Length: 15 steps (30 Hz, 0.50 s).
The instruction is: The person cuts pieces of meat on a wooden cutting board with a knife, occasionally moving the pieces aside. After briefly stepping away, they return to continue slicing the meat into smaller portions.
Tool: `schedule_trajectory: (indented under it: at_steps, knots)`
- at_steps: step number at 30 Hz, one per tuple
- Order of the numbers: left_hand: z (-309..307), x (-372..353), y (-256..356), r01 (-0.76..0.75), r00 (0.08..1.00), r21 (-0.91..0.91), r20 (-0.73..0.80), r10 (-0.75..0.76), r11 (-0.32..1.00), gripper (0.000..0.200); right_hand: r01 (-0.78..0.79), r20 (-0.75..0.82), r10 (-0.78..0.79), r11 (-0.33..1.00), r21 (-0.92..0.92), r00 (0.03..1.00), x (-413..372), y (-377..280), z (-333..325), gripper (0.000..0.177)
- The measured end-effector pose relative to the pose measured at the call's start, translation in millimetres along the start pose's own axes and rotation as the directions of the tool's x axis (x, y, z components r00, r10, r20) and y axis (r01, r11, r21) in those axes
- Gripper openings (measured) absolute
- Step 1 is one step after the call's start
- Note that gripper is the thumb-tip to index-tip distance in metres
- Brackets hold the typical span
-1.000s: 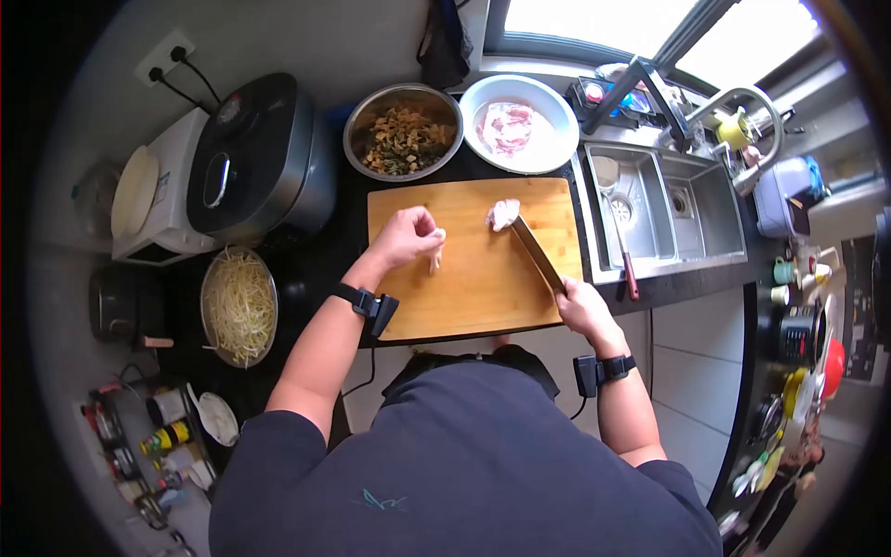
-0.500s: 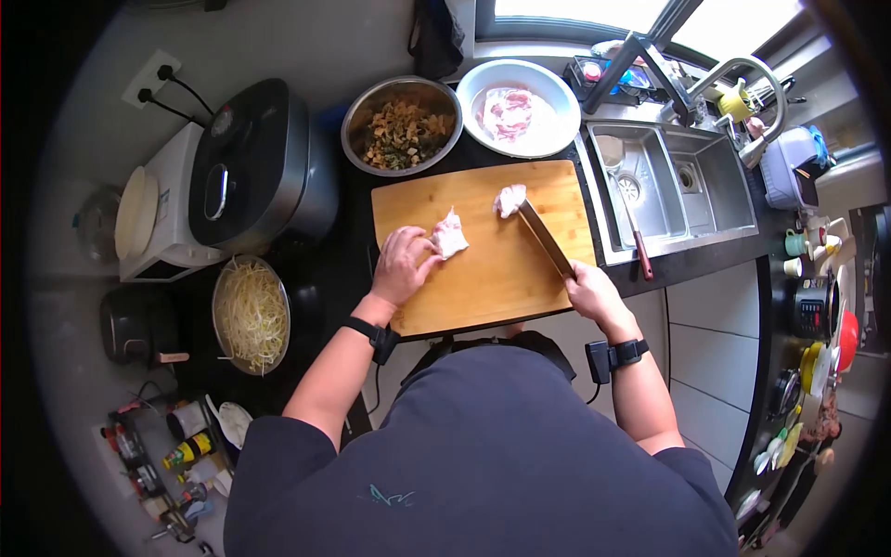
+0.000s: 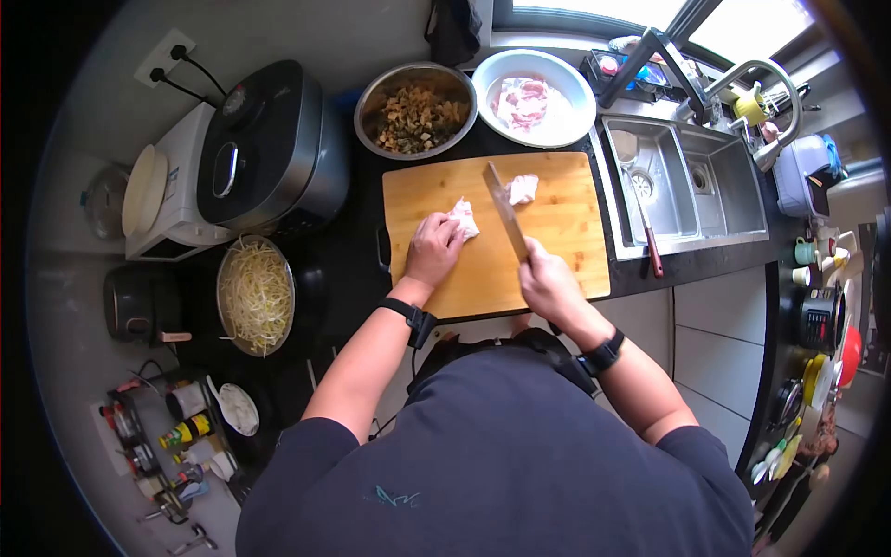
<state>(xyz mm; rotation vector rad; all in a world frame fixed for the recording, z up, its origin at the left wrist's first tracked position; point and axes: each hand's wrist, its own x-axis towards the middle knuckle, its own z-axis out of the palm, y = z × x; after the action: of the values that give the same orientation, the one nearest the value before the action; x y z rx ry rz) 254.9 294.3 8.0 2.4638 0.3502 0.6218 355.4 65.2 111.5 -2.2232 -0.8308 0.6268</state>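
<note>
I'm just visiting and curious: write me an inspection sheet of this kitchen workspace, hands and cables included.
Surface: wooden board, on a dark counter.
Job's things: left meat piece and right meat piece, with a knife between them.
Clutter: metal bowl and pale basin beyond the board; bean sprouts to the left.
Hands: left hand touches left meat piece; right hand grips the knife.
Cables: two black cords in a wall socket.
Surroundings: double sink right, large dark cooker left, window beyond.
</note>
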Motion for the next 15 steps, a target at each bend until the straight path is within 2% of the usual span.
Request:
schedule_trajectory:
  at_steps: [2, 6, 9, 10, 15]
  knots:
    - [0.3, -1.8, 0.0, 0.004, 1.0, 0.0, -0.026, -0.004, 1.0, 0.023, 0.068, -0.043, -0.071, 0.996, -0.055, 0.997, 16.7, 4.7, 35.2, 0.04]
    - [7.1, 1.2, -2.5, -0.044, 0.987, -0.014, -0.155, 0.042, 0.999, 0.02, -0.001, -0.048, -0.004, 0.995, -0.102, 0.999, 29.8, -15.1, 67.9, 0.041]
    - [12.9, 2.1, -10.0, -0.117, 0.981, -0.014, -0.154, 0.114, 0.993, 0.02, -0.023, -0.017, 0.021, 0.987, -0.157, 1.0, 29.6, -22.1, 77.3, 0.041]
    - [14.2, 1.5, -10.5, -0.114, 0.982, -0.005, -0.153, 0.112, 0.993, 0.02, -0.037, -0.01, 0.036, 0.977, -0.209, 0.999, 27.9, -24.6, 78.1, 0.042]
    - [19.5, 0.7, -13.7, -0.089, 0.984, 0.017, -0.15, 0.09, 0.996, 0.021, -0.061, -0.029, 0.056, 0.975, -0.212, 0.998, 16.1, -30.3, 76.7, 0.041]
